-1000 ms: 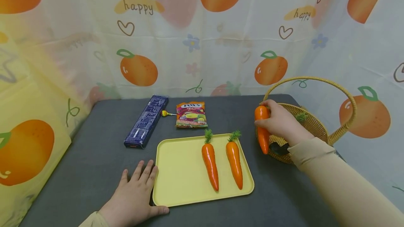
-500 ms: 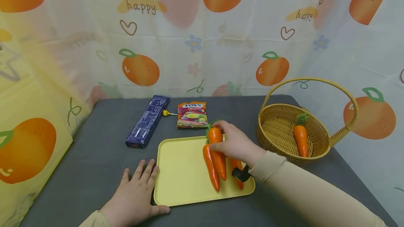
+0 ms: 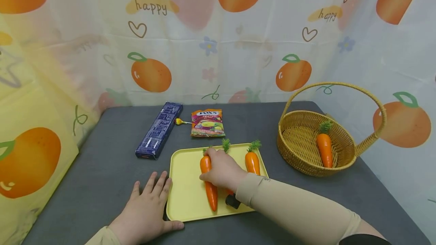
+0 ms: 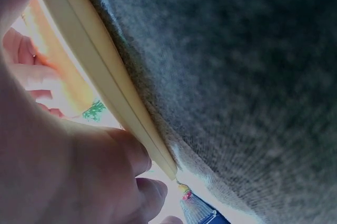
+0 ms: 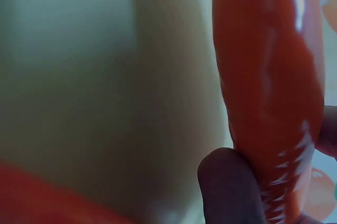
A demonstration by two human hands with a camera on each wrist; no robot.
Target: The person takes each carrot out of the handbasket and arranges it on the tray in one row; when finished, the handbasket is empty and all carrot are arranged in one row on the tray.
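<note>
My right hand (image 3: 223,169) pinches an orange toy carrot (image 3: 210,194) between thumb and fingers, over the middle of the yellow tray (image 3: 185,196). The right wrist view shows the glossy carrot (image 5: 268,66) with the thumb and a finger on opposite sides. A second carrot (image 3: 252,163) lies on the tray to the right, partly behind the sleeve. Between them, another carrot is mostly hidden, with its green top (image 3: 226,145) showing. My left hand (image 3: 144,207) lies with fingers spread at the tray's left edge; the left wrist view shows its fingers beside the tray rim (image 4: 100,71).
A wicker basket (image 3: 296,162) with a tall handle stands at right, holding one carrot (image 3: 325,150). Behind the tray lie a long blue box (image 3: 159,131), a small lollipop (image 3: 178,121) and a candy bag (image 3: 207,123). A printed curtain (image 3: 238,59) hangs behind the dark table.
My right hand has carried the carrot from the basket leftward to the tray, passing over the carrots there. One carrot stays in the basket. The left hand has kept its place.
</note>
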